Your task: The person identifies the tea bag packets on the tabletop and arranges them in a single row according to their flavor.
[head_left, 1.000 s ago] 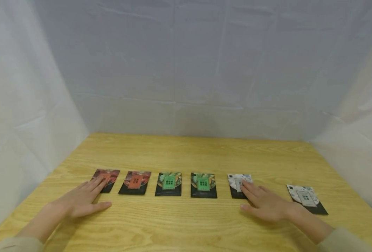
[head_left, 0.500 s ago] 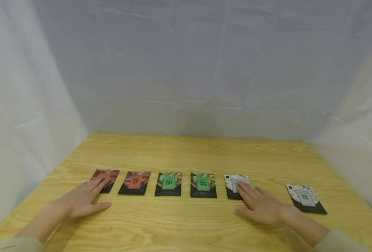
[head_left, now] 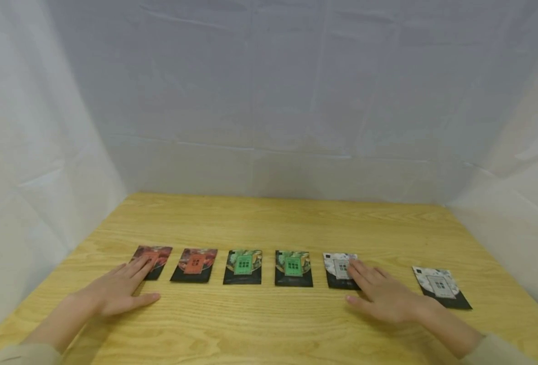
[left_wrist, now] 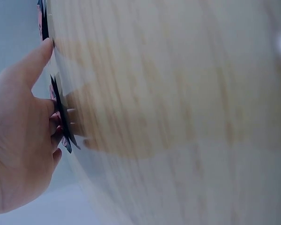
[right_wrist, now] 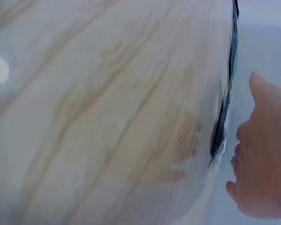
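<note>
Several flat sachets lie in a row on the table. My left hand (head_left: pixel 118 290) rests its straight fingers on the leftmost red sachet (head_left: pixel 159 257); the left wrist view shows the fingers over that sachet's edge (left_wrist: pixel 61 112). Beside it lies another red sachet (head_left: pixel 194 264), then two green sachets (head_left: pixel 242 266) (head_left: pixel 294 267). My right hand (head_left: pixel 387 298) has its fingertips over the right edge of a white-and-black sachet (head_left: pixel 339 268). In the right wrist view a small gap shows between those fingers and the sachet (right_wrist: pixel 219 133). Farther right lies a second white-and-black sachet (head_left: pixel 441 286), tilted.
The sachets lie on a light wooden table (head_left: pixel 251 324). A pale sheet (head_left: pixel 269 101) hangs behind the table, and pale sheets hang at the left (head_left: pixel 23 152) and right (head_left: pixel 524 167) sides.
The white-and-black sachet by my right hand has slid slightly left. My right hand moved left with it, then back right a little. My left hand stays in place.
</note>
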Available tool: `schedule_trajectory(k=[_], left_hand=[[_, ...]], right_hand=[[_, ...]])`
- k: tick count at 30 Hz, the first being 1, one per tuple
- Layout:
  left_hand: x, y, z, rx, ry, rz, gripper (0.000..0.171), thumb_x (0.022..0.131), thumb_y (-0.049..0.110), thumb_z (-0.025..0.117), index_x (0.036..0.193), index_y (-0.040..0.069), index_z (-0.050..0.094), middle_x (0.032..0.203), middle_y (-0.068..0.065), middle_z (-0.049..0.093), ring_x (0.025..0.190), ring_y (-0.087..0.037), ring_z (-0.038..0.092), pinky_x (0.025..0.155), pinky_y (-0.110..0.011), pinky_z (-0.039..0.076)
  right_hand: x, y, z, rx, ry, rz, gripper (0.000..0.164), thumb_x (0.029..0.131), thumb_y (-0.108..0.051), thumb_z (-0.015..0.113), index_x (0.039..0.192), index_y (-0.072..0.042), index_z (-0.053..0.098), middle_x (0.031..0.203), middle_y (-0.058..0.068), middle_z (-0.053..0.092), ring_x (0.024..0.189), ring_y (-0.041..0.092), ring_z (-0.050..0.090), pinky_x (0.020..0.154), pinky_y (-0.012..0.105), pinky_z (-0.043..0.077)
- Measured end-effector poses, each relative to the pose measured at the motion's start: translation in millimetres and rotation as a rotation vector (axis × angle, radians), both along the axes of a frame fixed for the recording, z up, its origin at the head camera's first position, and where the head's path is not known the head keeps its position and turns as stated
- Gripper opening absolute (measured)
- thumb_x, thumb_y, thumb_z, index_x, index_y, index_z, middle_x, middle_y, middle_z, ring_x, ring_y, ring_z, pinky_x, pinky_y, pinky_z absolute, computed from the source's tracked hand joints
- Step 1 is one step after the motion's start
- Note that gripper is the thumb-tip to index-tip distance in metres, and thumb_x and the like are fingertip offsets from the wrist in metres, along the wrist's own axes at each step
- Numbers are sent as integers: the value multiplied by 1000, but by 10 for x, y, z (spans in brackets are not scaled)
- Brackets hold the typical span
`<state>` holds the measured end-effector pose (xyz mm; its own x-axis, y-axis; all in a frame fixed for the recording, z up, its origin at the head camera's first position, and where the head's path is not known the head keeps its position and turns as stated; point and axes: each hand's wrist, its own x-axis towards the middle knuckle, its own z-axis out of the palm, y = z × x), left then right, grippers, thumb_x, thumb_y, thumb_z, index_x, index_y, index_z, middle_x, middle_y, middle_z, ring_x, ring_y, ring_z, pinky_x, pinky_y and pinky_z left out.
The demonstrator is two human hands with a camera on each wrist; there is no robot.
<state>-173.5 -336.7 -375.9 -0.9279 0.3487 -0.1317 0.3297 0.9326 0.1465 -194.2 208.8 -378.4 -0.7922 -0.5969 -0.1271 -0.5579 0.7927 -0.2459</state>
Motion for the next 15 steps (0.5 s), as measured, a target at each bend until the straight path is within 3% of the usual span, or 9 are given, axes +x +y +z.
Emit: schedule_trajectory(k=[7, 15], left_hand=[[-15, -10, -9, 7, -31, 10, 88, 89, 56, 48, 142, -10, 25, 145, -33, 18, 130, -51, 19, 104, -63, 17], [-30, -46, -57, 23, -23, 15, 89, 89, 58, 47, 142, -9, 24, 146, -32, 17, 132, -50, 17, 104, -63, 15]], right_hand=[[45, 215, 4, -43, 18, -45, 73, 97, -49, 37, 147, 0, 17, 153, 19, 10, 138, 37, 11, 107, 61, 9], [101, 636, -59, -93, 51, -143, 68, 96, -45, 46, 146, -2, 27, 151, 21, 17, 136, 43, 14, 104, 64, 10]])
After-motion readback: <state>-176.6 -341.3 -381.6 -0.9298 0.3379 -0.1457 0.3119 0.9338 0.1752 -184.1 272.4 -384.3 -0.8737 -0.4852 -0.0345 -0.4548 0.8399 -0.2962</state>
